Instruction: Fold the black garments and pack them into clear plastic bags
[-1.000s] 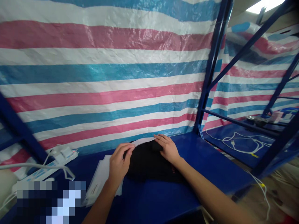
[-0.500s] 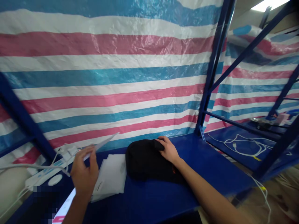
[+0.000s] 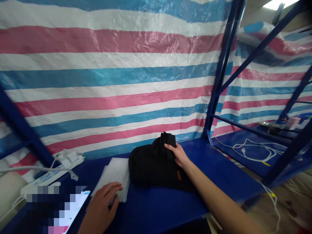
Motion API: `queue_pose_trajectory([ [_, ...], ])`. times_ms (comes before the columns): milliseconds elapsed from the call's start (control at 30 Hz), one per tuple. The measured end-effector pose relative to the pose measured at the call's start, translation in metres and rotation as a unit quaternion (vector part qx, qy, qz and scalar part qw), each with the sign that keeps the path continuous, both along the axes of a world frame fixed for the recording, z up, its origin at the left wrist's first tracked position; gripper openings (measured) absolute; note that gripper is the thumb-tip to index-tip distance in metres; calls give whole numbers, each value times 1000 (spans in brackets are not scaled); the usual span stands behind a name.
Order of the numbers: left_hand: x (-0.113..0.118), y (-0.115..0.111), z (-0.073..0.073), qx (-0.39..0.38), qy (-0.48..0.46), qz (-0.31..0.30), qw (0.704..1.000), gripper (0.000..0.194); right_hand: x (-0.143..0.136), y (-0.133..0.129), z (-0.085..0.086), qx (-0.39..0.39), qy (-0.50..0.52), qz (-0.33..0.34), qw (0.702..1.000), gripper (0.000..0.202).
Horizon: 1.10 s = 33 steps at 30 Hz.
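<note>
On the blue surface lies a black cloth item [image 3: 151, 172] with orange lettering near its right side. My right hand [image 3: 179, 154] pinches a bunched upper part of the black cloth and holds it raised. To the left of the cloth is a stack of white, translucent sheets or sleeves [image 3: 117, 172]. My left hand [image 3: 107, 201] rests over the lower part of this stack, its fingers curved with a gap between thumb and forefinger; nothing shows between them.
A lit phone [image 3: 78, 206], partly pixelated, lies at the lower left. Behind it are a white power strip [image 3: 51, 175] with plugs and cables. Blue metal frame posts [image 3: 219, 84] stand at both sides, before a striped plastic sheet [image 3: 117, 97]. White cables [image 3: 255, 151] lie at right.
My left hand has come down onto the white stack, and the thin sheet it held up is no longer in its fingers. My right hand has gathered and lifted the black cloth.
</note>
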State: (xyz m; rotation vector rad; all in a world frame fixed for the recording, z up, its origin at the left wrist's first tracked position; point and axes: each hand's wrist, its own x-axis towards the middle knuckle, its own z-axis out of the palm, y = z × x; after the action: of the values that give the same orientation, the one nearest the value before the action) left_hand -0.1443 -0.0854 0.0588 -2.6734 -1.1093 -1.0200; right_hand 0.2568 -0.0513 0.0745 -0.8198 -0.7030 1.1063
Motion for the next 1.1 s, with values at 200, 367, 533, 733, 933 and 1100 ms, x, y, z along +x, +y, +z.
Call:
queue_pose_trajectory([
  [200, 89, 19, 46, -198, -211, -91, 953, 38, -19, -4, -3, 8, 42, 46, 998, 57],
  [367, 162, 65, 49, -400, -291, -149, 856, 59, -25, -6, -7, 26, 60, 143, 988, 49],
  [533, 187, 87, 57, -406, -340, -165, 832, 50, -16, 5, -10, -18, 51, 137, 989, 46],
  [733, 173, 99, 86, -424, -356, -160, 817, 68, 18, 14, -14, -6, -9, 58, 998, 67],
  [933, 149, 124, 96, -431, -258, -118, 857, 61, 30, 14, -14, -55, 11, 126, 990, 64],
  [1100, 135, 164, 81, -333, -162, -65, 927, 45, 41, 23, -13, -38, 25, 87, 995, 81],
])
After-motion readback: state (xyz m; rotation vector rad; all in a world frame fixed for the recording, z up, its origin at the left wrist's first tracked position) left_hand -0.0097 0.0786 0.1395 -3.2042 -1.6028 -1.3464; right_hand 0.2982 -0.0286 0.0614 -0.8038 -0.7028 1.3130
